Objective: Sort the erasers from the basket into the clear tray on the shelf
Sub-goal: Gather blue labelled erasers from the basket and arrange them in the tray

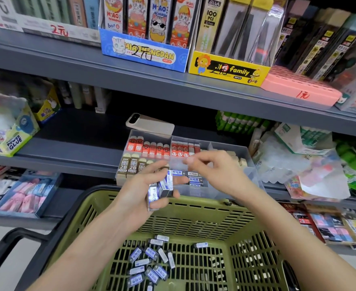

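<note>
My left hand [145, 185] grips a small stack of blue-and-white erasers [162, 187] just above the far rim of the green basket [246, 219]. My right hand [212, 166] hovers over the clear tray [250, 171] on the shelf, fingers loosely bent, thumb and forefinger near each other; whether they pinch anything I cannot tell. The tray holds red erasers [149, 147] at the back, brown 2B erasers [128, 165] at front left and blue-and-white ones [193, 179] in the front middle. Several loose blue-and-white erasers [149, 263] lie on the basket floor.
A beige phone [149, 122] lies behind the tray. Green glue sticks [240, 122] and plastic-wrapped packs [298, 164] crowd the shelf to the right. A power glue box [7, 131] stands at left. The basket's black handle [15, 248] hangs lower left. Boxed pens fill the upper shelf.
</note>
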Demonstrator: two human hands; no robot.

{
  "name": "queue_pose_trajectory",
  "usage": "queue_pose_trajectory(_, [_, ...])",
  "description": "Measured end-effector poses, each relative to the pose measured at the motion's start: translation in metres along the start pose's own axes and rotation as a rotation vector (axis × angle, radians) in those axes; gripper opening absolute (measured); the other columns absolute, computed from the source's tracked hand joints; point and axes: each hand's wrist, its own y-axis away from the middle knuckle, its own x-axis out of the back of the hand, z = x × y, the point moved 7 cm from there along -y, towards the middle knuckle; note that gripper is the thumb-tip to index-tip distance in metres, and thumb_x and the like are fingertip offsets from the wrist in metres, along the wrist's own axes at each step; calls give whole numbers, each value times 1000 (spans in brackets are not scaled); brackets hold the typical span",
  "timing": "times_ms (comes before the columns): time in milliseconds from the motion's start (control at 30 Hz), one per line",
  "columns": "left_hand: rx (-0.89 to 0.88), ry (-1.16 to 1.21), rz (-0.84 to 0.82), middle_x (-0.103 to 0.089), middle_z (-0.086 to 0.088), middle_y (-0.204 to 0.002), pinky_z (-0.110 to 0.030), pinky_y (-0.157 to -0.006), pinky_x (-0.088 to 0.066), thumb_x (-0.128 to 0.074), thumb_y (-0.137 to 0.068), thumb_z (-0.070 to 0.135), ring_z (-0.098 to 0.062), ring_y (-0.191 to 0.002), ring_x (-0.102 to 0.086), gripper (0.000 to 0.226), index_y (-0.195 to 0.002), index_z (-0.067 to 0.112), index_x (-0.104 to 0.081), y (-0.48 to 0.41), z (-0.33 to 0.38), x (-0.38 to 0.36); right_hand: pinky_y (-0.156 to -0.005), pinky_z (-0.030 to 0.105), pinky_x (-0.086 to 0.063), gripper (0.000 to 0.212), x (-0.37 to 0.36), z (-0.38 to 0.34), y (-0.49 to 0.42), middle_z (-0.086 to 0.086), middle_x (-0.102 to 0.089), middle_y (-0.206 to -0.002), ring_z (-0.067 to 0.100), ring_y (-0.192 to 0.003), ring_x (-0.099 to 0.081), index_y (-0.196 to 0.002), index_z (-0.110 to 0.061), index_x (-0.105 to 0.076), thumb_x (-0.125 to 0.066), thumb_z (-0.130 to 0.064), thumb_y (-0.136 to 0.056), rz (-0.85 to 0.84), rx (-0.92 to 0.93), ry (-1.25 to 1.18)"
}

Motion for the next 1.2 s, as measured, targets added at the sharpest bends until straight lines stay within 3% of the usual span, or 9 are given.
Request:
queue_pose_trajectory(67, [-7, -50, -29, -70, -19, -80, -18, -28, -27, -53, -84, 8, -25, -49, -59, 48, -131, 16, -47, 1, 0, -6, -84, 14, -45, 18, -13, -20, 11, -17, -69, -94, -4, -93, -59, -104, -23, -71, -58, -25, -92, -214, 95, -123])
queue_pose_trajectory(133, [-15, -86, -72, -66, -16, -74, -19, -28, -27, -57, -78, 11, -26, -52, -60, 59, -135, 17, -45, 2, 0, -14, -88, 22, -45, 18, -17, -27, 17, -14, -69, -96, 7, -96, -60, -106, -21, -69, -61, -19, -90, -280, 131, -186])
queue_pose_trajectory(200, [-19, -112, -105, -66, -17, -76, -19, -28, -28, -57, -78, 13, -28, -55, -63, 58, -135, 17, -45, 4, 0, -22, -85, 25, -44, 15, -12, -24, 18, -14, -68, -85, 14, -88, -58, -99, -20, -69, -67, -16, -85, -262, 92, -284])
queue_pose_trajectory(333, [-13, -105, -83, -72, -18, -90, -17, -27, -26, -55, -76, 17, -35, -68, -71, 50, -126, 15, -52, 3, 1, -24, -75, 22, -48, 19, 1, -13, 19, 6, -63, -85, 12, -79, -56, -89, -13, -66, -73, -4, -73, -252, -2, -553])
queue_pose_trajectory(433, [-51, -188, -44, -72, -20, -96, -16, -28, -24, -56, -78, 20, -31, -65, -71, 45, -122, 12, -53, 3, 4, -18, -61, 16, -48, 23, 29, 1, 8, -1, -64, -73, 8, -65, -58, -84, -12, -63, -73, 4, -69, -87, -23, -649])
queue_pose_trajectory(533, [-95, -239, -24, -72, -20, -93, -16, -27, -25, -58, -75, 22, -24, -53, -66, 46, -118, 7, -54, 5, 7, -9, -58, 19, -43, 23, 48, 20, -6, 0, -61, -68, 10, -60, -53, -78, -17, -61, -80, -7, -69, 25, -50, -258])
queue_pose_trajectory(700, [-106, -247, -21, -72, -20, -88, -16, -27, -26, -60, -75, 21, -21, -47, -60, 41, -113, 7, -57, 4, 8, 0, -63, 25, -42, 25, 21, 45, -23, -11, -58, -69, 8, -69, -56, -72, -25, -61, -82, -38, -65, -110, -48, 486])
queue_pose_trajectory(967, [-94, -236, -21, -73, -19, -89, -16, -27, -27, -61, -75, 21, -21, -49, -62, 38, -111, 8, -58, 2, 8, 6, -78, 30, -30, 25, -13, 38, -28, -4, -60, -100, 19, -102, -49, -88, -29, -72, -67, -50, -76, -264, 186, 1009])
queue_pose_trajectory(1200, [-57, -142, 2, -72, -21, -92, -15, -29, -30, -53, -88, 16, -24, -53, -65, 26, -111, 3, -58, -2, 5, 7, -87, 34, -27, 37, -18, 46, -28, 0, -56, -112, 22, -109, -44, -107, -25, -68, -41, -46, -93, -289, 228, 1151])
